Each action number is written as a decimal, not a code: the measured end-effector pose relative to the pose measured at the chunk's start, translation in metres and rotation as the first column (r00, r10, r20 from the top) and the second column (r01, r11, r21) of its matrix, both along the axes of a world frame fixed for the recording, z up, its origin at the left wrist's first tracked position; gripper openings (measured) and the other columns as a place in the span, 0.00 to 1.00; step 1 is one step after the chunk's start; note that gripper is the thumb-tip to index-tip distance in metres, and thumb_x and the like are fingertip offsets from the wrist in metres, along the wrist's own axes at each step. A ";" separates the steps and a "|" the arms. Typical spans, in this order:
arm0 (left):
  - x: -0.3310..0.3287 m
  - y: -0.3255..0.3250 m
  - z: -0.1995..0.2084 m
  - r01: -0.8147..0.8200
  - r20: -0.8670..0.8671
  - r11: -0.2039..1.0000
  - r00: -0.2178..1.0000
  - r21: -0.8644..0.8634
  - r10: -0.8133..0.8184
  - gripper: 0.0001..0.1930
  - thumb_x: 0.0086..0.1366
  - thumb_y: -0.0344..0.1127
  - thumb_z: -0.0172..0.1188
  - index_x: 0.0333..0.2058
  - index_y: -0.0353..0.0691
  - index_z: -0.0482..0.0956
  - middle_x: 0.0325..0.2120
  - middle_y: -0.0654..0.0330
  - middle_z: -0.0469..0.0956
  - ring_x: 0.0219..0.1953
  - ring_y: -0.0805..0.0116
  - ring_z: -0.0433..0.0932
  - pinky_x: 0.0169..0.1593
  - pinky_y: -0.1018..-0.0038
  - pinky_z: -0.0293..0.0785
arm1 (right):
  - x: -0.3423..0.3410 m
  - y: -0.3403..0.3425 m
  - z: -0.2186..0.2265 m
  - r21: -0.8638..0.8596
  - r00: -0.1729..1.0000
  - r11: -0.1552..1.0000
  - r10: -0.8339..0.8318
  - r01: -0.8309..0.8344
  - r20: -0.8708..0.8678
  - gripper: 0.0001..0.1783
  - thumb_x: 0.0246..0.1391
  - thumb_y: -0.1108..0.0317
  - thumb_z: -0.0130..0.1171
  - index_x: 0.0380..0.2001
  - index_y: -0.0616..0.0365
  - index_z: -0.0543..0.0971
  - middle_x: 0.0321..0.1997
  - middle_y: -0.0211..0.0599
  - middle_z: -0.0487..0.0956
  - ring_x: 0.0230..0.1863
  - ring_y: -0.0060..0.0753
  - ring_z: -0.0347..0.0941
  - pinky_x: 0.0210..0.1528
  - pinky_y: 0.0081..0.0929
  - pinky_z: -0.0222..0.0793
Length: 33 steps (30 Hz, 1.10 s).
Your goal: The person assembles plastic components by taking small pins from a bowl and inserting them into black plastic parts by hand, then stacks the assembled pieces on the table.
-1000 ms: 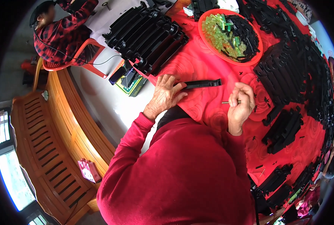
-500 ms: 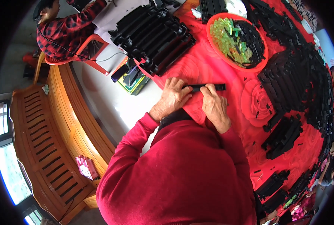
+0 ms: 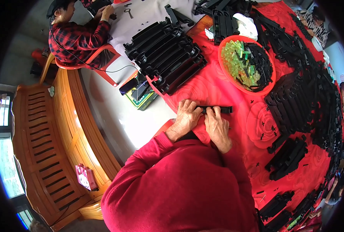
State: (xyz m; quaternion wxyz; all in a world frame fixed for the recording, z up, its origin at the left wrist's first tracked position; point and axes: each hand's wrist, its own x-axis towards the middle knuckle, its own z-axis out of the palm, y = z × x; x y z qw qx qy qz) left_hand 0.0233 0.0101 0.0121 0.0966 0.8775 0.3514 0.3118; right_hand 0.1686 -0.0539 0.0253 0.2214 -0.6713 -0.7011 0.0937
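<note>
On the red patterned cloth [image 3: 197, 87] lies a narrow black plastic part [image 3: 226, 110], held by both hands. My left hand [image 3: 186, 119] closes its fingertips round the left end. My right hand [image 3: 217, 127] pinches the part near its middle, close beside the left fingers; the right end sticks out bare. Whatever small piece may be under the fingertips is hidden. Beyond the hands to the right stands an orange-red bowl [image 3: 253, 92] with yellow-green translucent pieces [image 3: 233, 62] and thin black pieces [image 3: 264, 63]. Tiny black cross-shaped pieces [image 3: 273, 128] are scattered right of my right hand.
Long black plastic parts [image 3: 166, 56] lie in rows at the far left table edge; more black parts [image 3: 289, 98] crowd the right. A person in a plaid shirt [image 3: 77, 44] sits far left. A wooden bench [image 3: 44, 154] and a green-yellow box [image 3: 143, 101] stand left.
The view has shifted, so the table sits lower in the picture. My right fingers are now nearer my left ones along the black part, which both hands still hold.
</note>
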 end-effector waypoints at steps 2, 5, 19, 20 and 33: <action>0.000 -0.001 -0.002 0.007 -0.019 1.000 1.000 -0.021 -0.007 0.10 0.45 0.34 0.62 0.29 0.41 0.78 0.36 0.58 0.73 0.42 0.57 0.69 0.46 0.61 0.64 | -0.002 0.001 -0.002 0.000 0.997 1.000 -0.028 0.028 0.069 0.15 0.52 0.68 0.51 0.43 0.60 0.72 0.46 0.52 0.71 0.20 0.49 0.74 0.20 0.42 0.70; 0.000 -0.002 -0.001 -0.006 -0.063 0.999 0.998 -0.032 0.004 0.10 0.45 0.33 0.61 0.30 0.40 0.78 0.36 0.58 0.73 0.41 0.57 0.70 0.46 0.61 0.64 | -0.002 0.003 -0.003 0.023 0.994 0.999 -0.028 0.026 0.101 0.12 0.54 0.67 0.51 0.41 0.59 0.73 0.44 0.51 0.71 0.20 0.47 0.75 0.19 0.40 0.70; 0.003 -0.002 -0.002 0.041 -0.100 0.999 0.994 -0.006 -0.042 0.08 0.49 0.32 0.59 0.31 0.42 0.77 0.34 0.60 0.73 0.39 0.59 0.69 0.44 0.64 0.64 | 0.022 -0.001 0.041 0.314 0.832 0.906 -0.069 0.283 -0.551 0.11 0.50 0.77 0.52 0.38 0.64 0.75 0.30 0.39 0.72 0.29 0.34 0.70 0.29 0.28 0.68; 0.002 -0.001 -0.002 0.040 -0.112 0.999 0.993 -0.013 -0.041 0.08 0.49 0.32 0.59 0.31 0.42 0.77 0.34 0.60 0.72 0.39 0.59 0.69 0.43 0.64 0.64 | 0.026 -0.003 0.046 0.287 0.727 0.884 -0.082 0.368 -0.681 0.11 0.51 0.78 0.49 0.38 0.66 0.75 0.29 0.38 0.73 0.27 0.30 0.70 0.28 0.25 0.67; 0.003 -0.004 -0.002 0.045 -0.089 0.998 0.995 -0.031 -0.048 0.09 0.51 0.31 0.59 0.33 0.41 0.77 0.39 0.56 0.73 0.41 0.56 0.70 0.43 0.61 0.67 | 0.034 -0.018 -0.004 0.132 0.047 0.855 0.126 0.501 -0.991 0.15 0.49 0.79 0.40 0.34 0.67 0.77 0.21 0.30 0.70 0.15 0.13 0.56 0.16 0.13 0.51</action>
